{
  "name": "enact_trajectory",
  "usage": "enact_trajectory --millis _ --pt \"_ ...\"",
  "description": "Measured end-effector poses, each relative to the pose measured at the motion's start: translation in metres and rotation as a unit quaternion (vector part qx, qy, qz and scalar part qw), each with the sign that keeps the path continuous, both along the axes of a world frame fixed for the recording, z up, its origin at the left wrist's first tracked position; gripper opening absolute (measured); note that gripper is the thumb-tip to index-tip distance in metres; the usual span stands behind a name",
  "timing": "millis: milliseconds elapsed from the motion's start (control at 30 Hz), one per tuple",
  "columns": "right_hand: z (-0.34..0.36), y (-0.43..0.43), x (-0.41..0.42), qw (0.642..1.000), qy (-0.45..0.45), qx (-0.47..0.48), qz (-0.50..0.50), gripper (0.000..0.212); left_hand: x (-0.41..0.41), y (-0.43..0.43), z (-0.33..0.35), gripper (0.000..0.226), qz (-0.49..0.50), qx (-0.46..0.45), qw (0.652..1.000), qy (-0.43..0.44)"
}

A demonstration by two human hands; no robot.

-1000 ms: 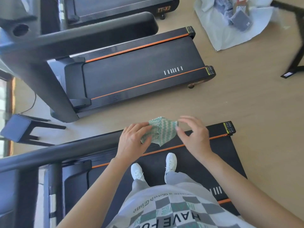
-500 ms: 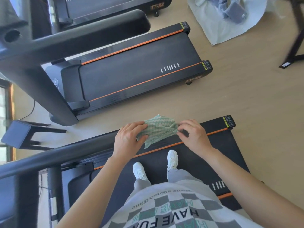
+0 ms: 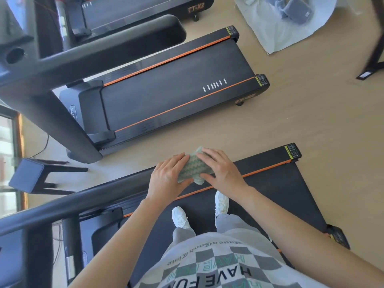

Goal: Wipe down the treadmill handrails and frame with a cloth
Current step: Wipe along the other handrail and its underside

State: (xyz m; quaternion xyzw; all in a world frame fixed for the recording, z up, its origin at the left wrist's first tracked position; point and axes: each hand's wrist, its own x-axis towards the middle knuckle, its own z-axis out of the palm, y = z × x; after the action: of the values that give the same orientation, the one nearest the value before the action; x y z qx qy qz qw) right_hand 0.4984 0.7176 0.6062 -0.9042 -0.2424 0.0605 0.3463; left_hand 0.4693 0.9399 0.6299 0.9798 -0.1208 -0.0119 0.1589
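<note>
I stand on a black treadmill with orange trim (image 3: 270,183); my white shoes rest on its belt. Its dark handrail (image 3: 72,201) runs from the lower left toward my hands. A green-and-white patterned cloth (image 3: 192,168) is bunched between my two hands, just above the rail's end. My left hand (image 3: 168,177) holds the cloth's left side with thumb underneath. My right hand (image 3: 220,169) covers its right side, fingers over the top and thumb below.
A second black treadmill (image 3: 176,88) lies ahead, its thick handrail (image 3: 93,50) crossing the upper left. A third treadmill (image 3: 145,7) sits beyond. A dark stool (image 3: 31,175) stands left. White wrapping with grey items (image 3: 286,19) and a black stand leg (image 3: 374,59) lie on the wooden floor.
My hands have drawn together, folding the spread cloth into a smaller bundle. The right hand moved left over the top of the cloth.
</note>
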Motion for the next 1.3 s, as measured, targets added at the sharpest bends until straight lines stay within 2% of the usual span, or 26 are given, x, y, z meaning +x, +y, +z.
enact_trajectory --millis 67,233,367,500,600,700,800,900,1100,1300 --pt "-0.007 -0.008 0.003 0.999 0.042 0.017 -0.009 0.073 0.011 -0.004 0.002 0.078 -0.024 0.005 0.999 0.027" --pt "-0.016 -0.025 0.014 0.984 0.156 0.070 -0.043 0.078 0.050 -0.025 0.015 0.083 -0.052 0.053 0.977 0.197" --pt "-0.030 -0.041 0.015 0.970 0.212 0.075 -0.091 0.069 0.070 -0.049 0.015 0.080 -0.095 0.074 0.967 0.226" --pt "-0.039 -0.051 0.012 0.959 0.246 0.077 -0.115 0.067 0.080 -0.072 0.009 0.073 -0.116 0.115 0.964 0.210" --pt "-0.040 -0.045 0.008 0.962 0.228 0.084 -0.124 0.074 0.072 -0.075 0.006 0.071 -0.097 0.112 0.972 0.180" --pt "-0.038 -0.033 0.007 0.968 0.197 0.104 -0.120 0.078 0.057 -0.062 0.006 0.074 -0.076 0.074 0.988 0.112" --pt "-0.031 -0.024 0.013 0.980 0.144 0.107 -0.084 0.080 0.039 -0.040 0.004 0.077 -0.054 0.046 0.997 0.043" --pt "-0.021 -0.014 0.018 0.989 0.103 0.097 -0.034 0.081 0.024 -0.017 0.003 0.076 -0.024 0.034 0.999 0.021" --pt "-0.002 0.024 0.022 0.999 -0.007 -0.006 0.047 0.073 -0.005 0.028 0.003 0.075 0.023 0.035 0.999 -0.004" --pt "0.014 0.082 0.009 0.991 -0.053 -0.092 0.082 0.071 -0.030 0.082 -0.001 0.081 0.058 0.031 0.998 -0.006"
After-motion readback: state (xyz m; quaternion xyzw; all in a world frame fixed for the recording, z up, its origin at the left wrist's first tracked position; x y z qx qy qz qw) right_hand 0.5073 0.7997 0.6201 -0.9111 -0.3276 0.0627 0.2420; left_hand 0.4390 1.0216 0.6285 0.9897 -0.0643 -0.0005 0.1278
